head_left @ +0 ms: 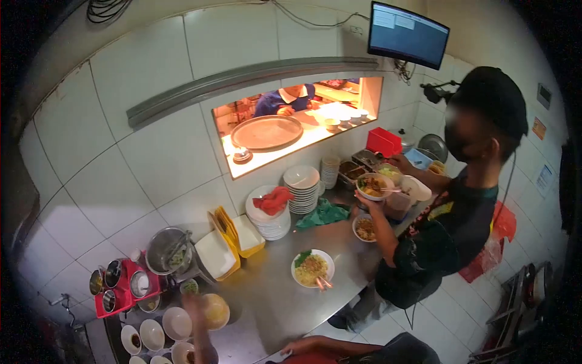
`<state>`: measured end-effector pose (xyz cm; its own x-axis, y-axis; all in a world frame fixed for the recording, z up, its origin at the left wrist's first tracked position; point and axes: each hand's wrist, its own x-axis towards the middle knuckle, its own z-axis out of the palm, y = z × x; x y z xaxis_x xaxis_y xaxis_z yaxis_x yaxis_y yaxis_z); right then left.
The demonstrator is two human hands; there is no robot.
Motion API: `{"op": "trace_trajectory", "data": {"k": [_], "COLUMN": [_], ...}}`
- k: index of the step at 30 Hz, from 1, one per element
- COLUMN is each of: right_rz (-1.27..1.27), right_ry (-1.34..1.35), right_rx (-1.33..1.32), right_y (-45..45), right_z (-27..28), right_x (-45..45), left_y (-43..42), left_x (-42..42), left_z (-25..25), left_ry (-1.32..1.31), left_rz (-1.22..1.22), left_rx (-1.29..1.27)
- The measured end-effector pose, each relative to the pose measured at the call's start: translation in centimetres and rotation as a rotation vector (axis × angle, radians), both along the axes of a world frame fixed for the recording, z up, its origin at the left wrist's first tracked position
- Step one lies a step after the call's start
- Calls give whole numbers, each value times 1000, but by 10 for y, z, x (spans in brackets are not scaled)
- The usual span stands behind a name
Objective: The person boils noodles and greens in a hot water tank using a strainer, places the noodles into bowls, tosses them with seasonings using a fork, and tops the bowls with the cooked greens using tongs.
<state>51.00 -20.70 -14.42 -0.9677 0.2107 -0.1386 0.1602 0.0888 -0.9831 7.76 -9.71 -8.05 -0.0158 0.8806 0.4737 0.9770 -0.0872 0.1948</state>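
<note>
My left hand [193, 306] reaches over the left end of the steel table, just below a small bowl of chopped greens [190, 286] and beside a round container with yellow contents [216, 312]. Motion blur smears its fingers, so its grip cannot be read. Low in the view, my right hand [295, 347] is by the table's front edge, fingers stretched out to the left, with nothing visible in it. White bowls [177, 323], some with dark sauce in the bottom, stand around my left forearm. Further right is a bowl of noodles [313, 269] with minced topping, leafy greens and pinkish sticks on its rim.
A co-worker [467, 200] at the right holds a filled bowl [373, 186] above another bowl [365, 229]. Stacked plates [268, 221], yellow-edged trays [219, 252], a metal pot [170, 250] and a red condiment rack [129, 285] line the wall. Another person [285, 102] is behind the serving window.
</note>
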Motion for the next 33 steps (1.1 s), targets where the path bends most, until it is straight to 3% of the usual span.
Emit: {"op": "trace_trajectory", "data": {"k": [1, 2, 4, 8, 10, 11, 13, 14, 15, 17, 19, 21, 22, 24, 26, 28, 30, 32, 33], "right_rz": [21, 27, 2, -51, -79, -189, -52, 186, 581, 1021, 835, 1539, 1802, 1426, 1128, 1056, 840, 623, 533], "right_ry": [-72, -148, -257, -438, -535, -636, -512, -646, -910, -1128, -1226, -538, -79, -332, -279, -136, -155, 19, -27], "right_rx": [-148, -302, -642, -1297, -1371, -1081, -677, -419, -175, 294, 343, -17, 386, 848, 727, 725, 611, 594, 550], "right_y": [-2, -5, -15, -50, -67, -67, -101, -115, -162, -218, -248, -301, -322, -373, -405, -426, -446, -452, -455], "right_z": [6, 9, 25, 67, 90, 123, 29, 32, 33, 40, -45, -25, -32, -29, 47, 53, 90, 101, 104], "right_x": [-7, -11, -16, -34, -54, -68, -89, -125, -177, -253, -265, -327, -365, -401, -437, -480, -521, -563, -585], "left_y": [-41, -78, -133, -237, -306, -347, -442, -492, -580, -658, -721, -763, -780, -805, -822, -835, -851, -871, -882], "left_x": [36, 66, 96, 90, 70, 62, 46, 42, 61, 78, 103, 126, 138, 150, 150, 127, 92, 47, 20], "left_z": [0, 5, 6, -27, -52, -62, -82, -80, -95, -103, -106, -102, -108, -112, -116, -125, -132, -137, -140], "left_ry": [-488, -804, -967, -1174, -1255, -1289, -1344, -1363, -1407, -1450, -1527, -1606, -1632, -1679, -1710, -1704, -1679, -1637, -1616], "left_rz": [-124, -155, -161, 160, 311, 379, 498, 559, 686, 826, 947, 1009, 1016, 995, 953, 907, 882, 868, 872], "left_rx": [-336, -611, -952, -1013, -927, -884, -794, -739, -693, -632, -606, -594, -591, -595, -604, -612, -618, -622, -622]}}
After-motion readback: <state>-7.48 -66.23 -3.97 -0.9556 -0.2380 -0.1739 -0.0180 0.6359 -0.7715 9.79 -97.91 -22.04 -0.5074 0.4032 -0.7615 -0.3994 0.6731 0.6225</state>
